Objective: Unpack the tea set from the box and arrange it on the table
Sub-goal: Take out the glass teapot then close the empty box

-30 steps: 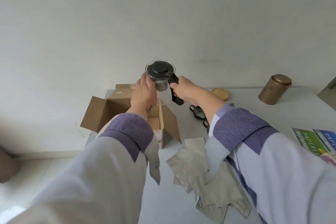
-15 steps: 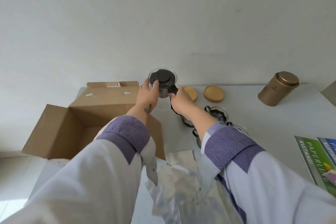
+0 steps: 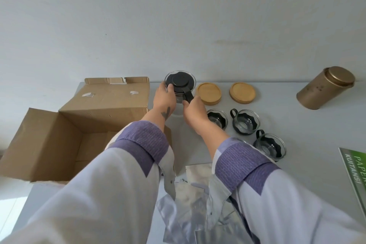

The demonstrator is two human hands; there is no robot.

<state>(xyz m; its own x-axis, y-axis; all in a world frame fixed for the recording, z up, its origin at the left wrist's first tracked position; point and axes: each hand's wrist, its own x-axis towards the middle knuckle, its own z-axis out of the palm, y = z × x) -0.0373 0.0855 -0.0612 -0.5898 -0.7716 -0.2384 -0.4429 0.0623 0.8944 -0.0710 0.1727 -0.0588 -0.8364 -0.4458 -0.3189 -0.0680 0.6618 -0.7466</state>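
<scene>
Lowered from mid-air, black-lidded glass teapot [image 3: 179,85] is being set down: left hand [image 3: 164,99] cups body, right hand [image 3: 195,109] grips handle; release is needed next.

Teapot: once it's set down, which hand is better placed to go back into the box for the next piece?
Probably the left hand. It only steadies the teapot body and sits beside the open box. The right hand grips the black handle, on the cups' side.

Green booklet [image 3: 356,166] cut by right edge — teapot [image 3: 179,87] base hidden behind hands
</scene>
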